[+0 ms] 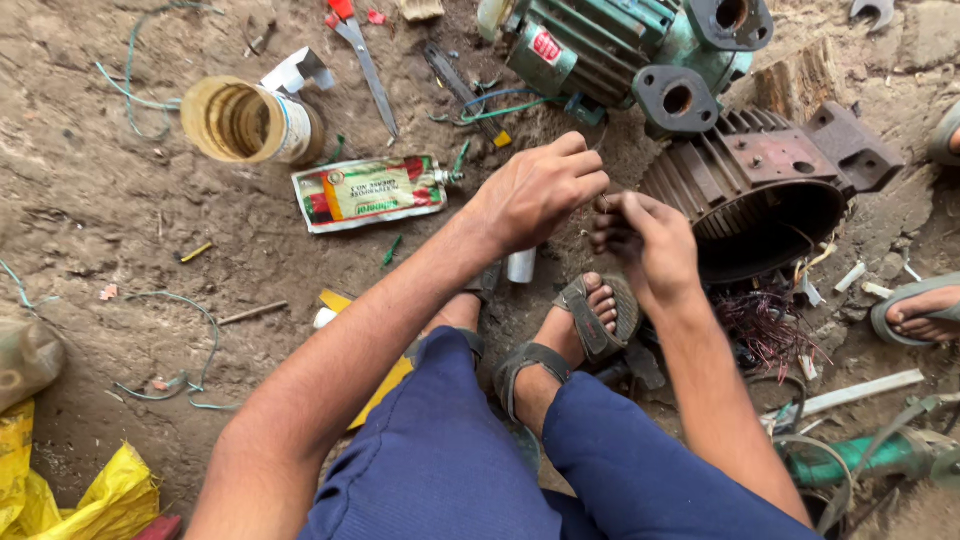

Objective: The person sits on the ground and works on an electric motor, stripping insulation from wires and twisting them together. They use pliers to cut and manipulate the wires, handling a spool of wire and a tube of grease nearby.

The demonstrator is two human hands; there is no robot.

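Hands meet above the person's sandalled feet, over bare dirt ground. Left hand is loosely fisted, fingers curled down toward the right hand, whose fingertips are pinched together close beside it; whatever thin item lies between them is too small to make out, and whether either hand truly grips it cannot be told. Just right of the right hand lies a rusty finned motor housing, open end facing the person, and below that opening, near the right wrist, sits a tangle of reddish copper wire. Beyond both hands stands a green motor body with flanged ports. Under the left wrist a small white cylinder rests on the ground beside the left sandal. Farther left of the left hand lies a flattened adhesive tube, then a roll of tape on its side, with scissors beyond them. Loose blue-green wire trails well left of the left forearm. Yellow plastic bag lies at the near left corner. Another person's sandalled foot rests well right of the right hand, past the housing.
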